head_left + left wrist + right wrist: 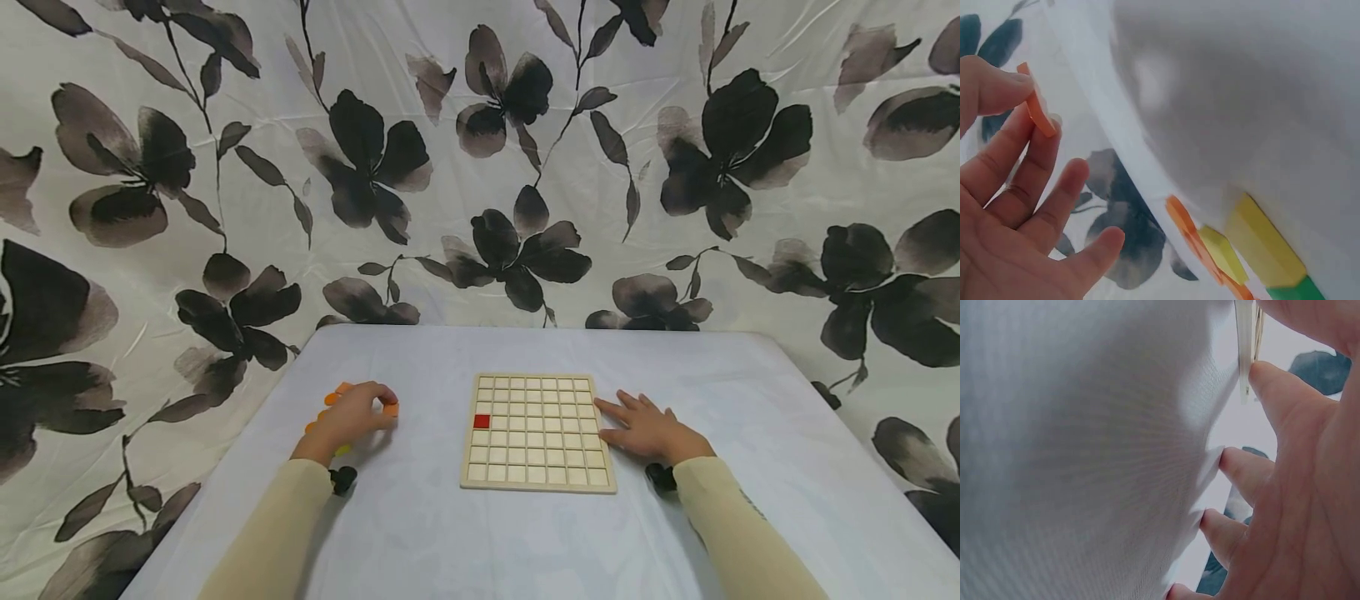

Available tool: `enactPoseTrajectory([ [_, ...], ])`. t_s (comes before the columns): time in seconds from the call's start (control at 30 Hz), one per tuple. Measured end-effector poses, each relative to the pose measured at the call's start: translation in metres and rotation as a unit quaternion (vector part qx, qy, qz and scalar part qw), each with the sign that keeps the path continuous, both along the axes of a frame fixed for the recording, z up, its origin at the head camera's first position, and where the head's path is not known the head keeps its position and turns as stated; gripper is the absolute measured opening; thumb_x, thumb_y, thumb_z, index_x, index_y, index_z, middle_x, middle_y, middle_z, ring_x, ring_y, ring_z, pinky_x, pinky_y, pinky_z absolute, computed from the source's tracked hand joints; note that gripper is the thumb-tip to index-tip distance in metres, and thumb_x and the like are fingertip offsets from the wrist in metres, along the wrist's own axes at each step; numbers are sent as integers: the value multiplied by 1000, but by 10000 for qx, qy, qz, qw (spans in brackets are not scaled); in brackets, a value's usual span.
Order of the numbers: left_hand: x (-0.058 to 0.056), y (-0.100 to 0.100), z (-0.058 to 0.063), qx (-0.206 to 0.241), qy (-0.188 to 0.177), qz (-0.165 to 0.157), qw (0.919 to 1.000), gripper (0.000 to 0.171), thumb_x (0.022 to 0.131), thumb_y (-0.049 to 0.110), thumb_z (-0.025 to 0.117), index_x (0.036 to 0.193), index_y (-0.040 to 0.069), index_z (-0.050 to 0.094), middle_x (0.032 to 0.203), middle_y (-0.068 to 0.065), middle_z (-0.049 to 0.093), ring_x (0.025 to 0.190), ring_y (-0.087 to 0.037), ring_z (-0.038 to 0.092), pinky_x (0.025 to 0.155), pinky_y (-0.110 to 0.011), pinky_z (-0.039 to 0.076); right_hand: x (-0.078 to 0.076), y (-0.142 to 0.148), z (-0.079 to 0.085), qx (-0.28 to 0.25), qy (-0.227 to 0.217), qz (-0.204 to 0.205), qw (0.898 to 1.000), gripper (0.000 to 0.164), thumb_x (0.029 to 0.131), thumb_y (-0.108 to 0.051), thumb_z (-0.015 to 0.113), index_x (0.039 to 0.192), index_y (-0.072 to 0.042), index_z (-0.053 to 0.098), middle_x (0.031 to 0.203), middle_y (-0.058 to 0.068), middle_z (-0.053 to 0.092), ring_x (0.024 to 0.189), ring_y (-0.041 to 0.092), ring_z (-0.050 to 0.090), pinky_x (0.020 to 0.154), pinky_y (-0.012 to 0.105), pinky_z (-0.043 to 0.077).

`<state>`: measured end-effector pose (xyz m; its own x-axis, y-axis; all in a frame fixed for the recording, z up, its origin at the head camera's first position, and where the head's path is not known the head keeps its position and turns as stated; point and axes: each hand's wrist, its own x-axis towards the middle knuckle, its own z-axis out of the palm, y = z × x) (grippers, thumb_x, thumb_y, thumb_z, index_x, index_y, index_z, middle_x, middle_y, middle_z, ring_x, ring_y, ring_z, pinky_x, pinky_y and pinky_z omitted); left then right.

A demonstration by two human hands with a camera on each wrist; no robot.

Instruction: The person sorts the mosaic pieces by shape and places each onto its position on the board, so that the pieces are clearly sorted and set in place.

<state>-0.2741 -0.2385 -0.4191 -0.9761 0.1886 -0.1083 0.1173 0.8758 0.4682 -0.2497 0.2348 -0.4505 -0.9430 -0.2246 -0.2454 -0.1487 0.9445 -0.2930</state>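
While the left hand [347,423] pinches an orange tile [1038,106] toward the table's [420,542] left edge, the right hand [651,429], spread open at the board's [536,432] right edge, should press lightly.

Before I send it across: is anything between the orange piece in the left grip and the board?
Nothing visible: only white cloth separates the orange piece from the board. The other pieces lie outside that gap, by the left grip; the right grip rests at the board's right edge. One red tile fills a left-column square.
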Motion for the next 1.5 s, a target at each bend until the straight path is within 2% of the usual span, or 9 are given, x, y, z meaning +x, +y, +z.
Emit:
enactPoseTrajectory([
  [0.17, 0, 8, 1, 179, 108, -62, 9998, 30, 85, 23, 70, 114, 15, 65, 120, -5, 61, 109, -24, 53, 94, -44, 47, 0, 0, 1, 34, 20, 6, 10000, 67, 93, -55, 49, 151, -23, 35, 157, 24, 23, 141, 56, 17, 103, 79, 14],
  [0.37, 0, 21, 2, 365, 146, -177, 9991, 30, 84, 20, 70, 113, 14, 66, 116, -5, 62, 113, -26, 53, 100, -49, 44, 1, -1, 2, -14, -26, -22, 10000, 67, 93, -53, 49, 150, -22, 35, 157, 24, 23, 141, 56, 16, 104, 78, 13],
  [0.57, 1, 32, 2, 445, 203, -238, 9985, 29, 82, 18, 70, 110, 12, 67, 113, -5, 63, 111, -27, 54, 100, -49, 45, 1, -1, 1, -2, -33, -25, 10000, 67, 93, -54, 49, 151, -22, 35, 157, 23, 23, 141, 56, 16, 104, 78, 13],
  [0.8, 2, 41, 0, 755, 369, -393, 9957, 27, 81, 15, 70, 108, 13, 68, 109, -3, 64, 111, -26, 55, 99, -46, 45, 1, 0, 0, -11, -38, 7, 10000, 66, 94, -54, 48, 151, -23, 34, 158, 23, 23, 142, 55, 16, 104, 78, 13],
  [1.07, 0, 56, -2, 767, 218, -412, 9960, 28, 81, 16, 70, 109, 14, 67, 110, -1, 63, 110, -24, 53, 100, -46, 44, 2, 1, 2, -45, -15, 55, 10000, 67, 94, -55, 48, 151, -23, 34, 158, 23, 23, 141, 56, 16, 104, 79, 12],
  [1.33, 0, 74, -4, 739, 276, -533, 9955, 26, 80, 17, 71, 106, 16, 68, 106, 2, 63, 105, -22, 54, 98, -42, 47, 0, 1, 0, -17, -19, 26, 10000, 68, 93, -56, 48, 151, -23, 34, 158, 22, 23, 141, 56, 16, 104, 79, 13],
  [1.5, 0, 84, -5, 743, 337, -747, 9939, 25, 80, 15, 72, 105, 14, 68, 103, 2, 63, 104, -23, 55, 97, -41, 47, 0, 2, -1, -45, -27, 44, 10000, 68, 94, -57, 48, 151, -24, 34, 158, 22, 22, 142, 55, 15, 104, 79, 12],
])
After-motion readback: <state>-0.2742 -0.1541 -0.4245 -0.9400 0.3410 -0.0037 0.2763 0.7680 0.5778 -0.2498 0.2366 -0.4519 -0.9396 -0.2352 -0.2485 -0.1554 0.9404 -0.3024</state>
